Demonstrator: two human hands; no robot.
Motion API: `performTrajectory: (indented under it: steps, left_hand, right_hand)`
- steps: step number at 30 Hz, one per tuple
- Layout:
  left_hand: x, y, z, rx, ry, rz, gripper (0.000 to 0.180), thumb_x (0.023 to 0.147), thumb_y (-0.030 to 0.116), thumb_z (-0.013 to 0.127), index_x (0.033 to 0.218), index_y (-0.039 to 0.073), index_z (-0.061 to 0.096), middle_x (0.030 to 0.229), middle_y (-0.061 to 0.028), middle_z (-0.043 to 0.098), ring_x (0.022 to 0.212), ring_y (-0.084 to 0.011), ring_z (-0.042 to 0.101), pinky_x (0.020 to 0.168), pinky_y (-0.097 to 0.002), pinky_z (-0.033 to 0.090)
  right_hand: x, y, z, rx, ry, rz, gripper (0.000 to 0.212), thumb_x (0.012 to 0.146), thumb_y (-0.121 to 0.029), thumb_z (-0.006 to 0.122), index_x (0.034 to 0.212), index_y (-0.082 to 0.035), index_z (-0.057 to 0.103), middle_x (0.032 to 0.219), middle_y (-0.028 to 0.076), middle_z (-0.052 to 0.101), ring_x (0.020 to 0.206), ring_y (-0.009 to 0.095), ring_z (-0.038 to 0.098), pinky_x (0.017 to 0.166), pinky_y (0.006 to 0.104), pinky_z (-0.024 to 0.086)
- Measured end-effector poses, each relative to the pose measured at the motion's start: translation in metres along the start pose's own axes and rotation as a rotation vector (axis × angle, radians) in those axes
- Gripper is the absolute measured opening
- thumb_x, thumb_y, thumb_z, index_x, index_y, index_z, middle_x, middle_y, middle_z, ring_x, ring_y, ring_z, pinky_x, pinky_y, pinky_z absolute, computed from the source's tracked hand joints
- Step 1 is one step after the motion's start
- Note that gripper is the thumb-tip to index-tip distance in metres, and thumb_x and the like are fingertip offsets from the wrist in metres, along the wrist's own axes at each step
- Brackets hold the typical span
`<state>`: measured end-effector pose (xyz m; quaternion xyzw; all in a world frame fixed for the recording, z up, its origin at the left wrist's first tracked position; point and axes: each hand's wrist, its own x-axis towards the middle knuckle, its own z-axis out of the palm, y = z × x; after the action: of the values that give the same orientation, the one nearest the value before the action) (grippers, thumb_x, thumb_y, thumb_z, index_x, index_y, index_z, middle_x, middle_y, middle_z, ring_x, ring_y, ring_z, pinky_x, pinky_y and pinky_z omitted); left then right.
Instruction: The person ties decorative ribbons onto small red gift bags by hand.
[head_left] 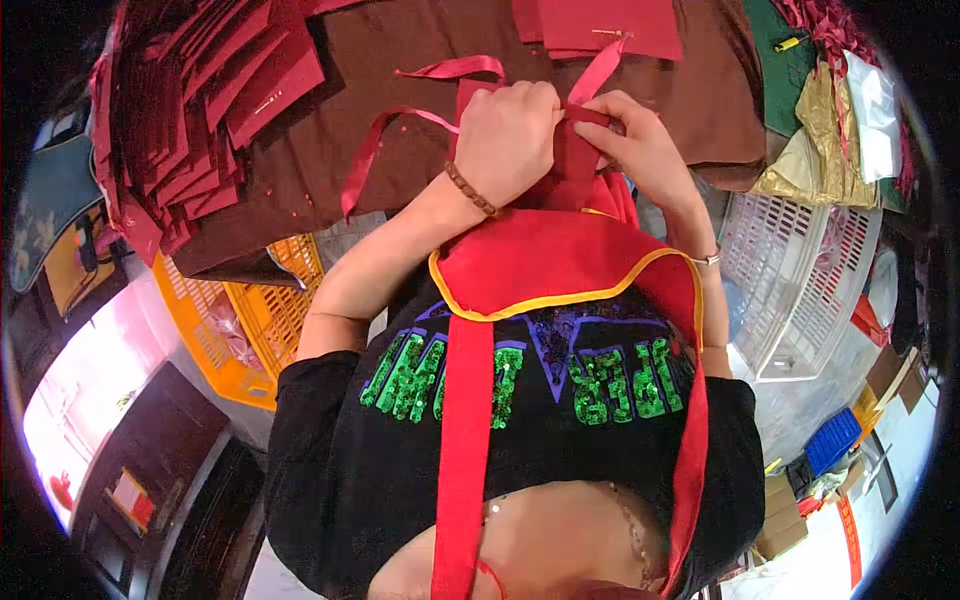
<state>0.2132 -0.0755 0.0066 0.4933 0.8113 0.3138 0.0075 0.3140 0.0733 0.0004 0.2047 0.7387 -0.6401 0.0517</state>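
Observation:
Close in front of my chest, both hands work at the top edge of a dark red paper piece (572,172) with ribbons. My left hand (508,135) is closed over its left part, the fingertips mostly hidden. My right hand (638,140) pinches the folded upper edge between thumb and fingers. From between the hands a shiny red ribbon (600,70) sticks up and away. To the left of my left hand another red ribbon (375,150) trails across the brown cloth. Which part of the ribbons my fingers grip cannot be made out.
A brown cloth (400,190) covers the table. Dark red folders (270,95) are piled at the left, more red sheets (610,28) lie at the far side. Gold wrapping (825,140) lies at right. Yellow crate (215,320) and white crate (790,270) stand below. I wear a red apron (560,260).

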Motion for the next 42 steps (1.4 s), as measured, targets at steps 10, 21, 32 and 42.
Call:
performTrajectory:
  steps: [10,21,32,42]
  left_hand:
    - [-0.004,0.004,0.013,0.190,0.157,0.245,0.009,0.064,0.009,0.053,0.070,0.007,0.046,0.066,-0.0078,0.046,0.062,-0.0236,0.048,0.056,-0.0343,0.037]
    - [-0.004,0.005,0.015,0.145,0.094,0.223,0.007,0.072,0.008,0.058,0.075,0.006,0.052,0.070,-0.0086,0.051,0.066,-0.0252,0.052,0.060,-0.0347,0.041]
    - [-0.007,0.003,0.018,0.157,0.184,0.300,0.007,0.065,0.007,0.053,0.070,0.006,0.047,0.064,-0.0085,0.046,0.059,-0.0239,0.048,0.055,-0.0340,0.038]
    - [-0.010,0.001,0.014,0.138,0.225,0.295,0.009,0.065,0.008,0.054,0.071,0.006,0.047,0.064,-0.0088,0.047,0.060,-0.0237,0.048,0.056,-0.0342,0.037]
  right_hand:
    - [-0.009,0.003,0.005,0.004,0.074,-0.026,0.016,0.085,-0.012,0.060,0.097,-0.003,0.056,0.079,-0.003,0.051,0.065,0.003,0.046,0.057,0.0190,0.041]
    - [-0.014,0.011,0.012,-0.097,0.218,-0.081,0.015,0.084,-0.010,0.059,0.096,-0.001,0.058,0.074,-0.002,0.053,0.064,0.005,0.046,0.058,0.0198,0.040]
    - [-0.013,0.012,0.021,-0.163,0.296,-0.210,0.017,0.083,-0.008,0.060,0.097,0.000,0.057,0.081,0.001,0.053,0.062,0.006,0.042,0.056,0.0205,0.038]
    - [-0.024,-0.002,0.034,-0.237,0.302,-0.333,0.016,0.081,-0.007,0.060,0.095,0.001,0.057,0.084,0.004,0.051,0.070,0.010,0.045,0.062,0.0247,0.039]
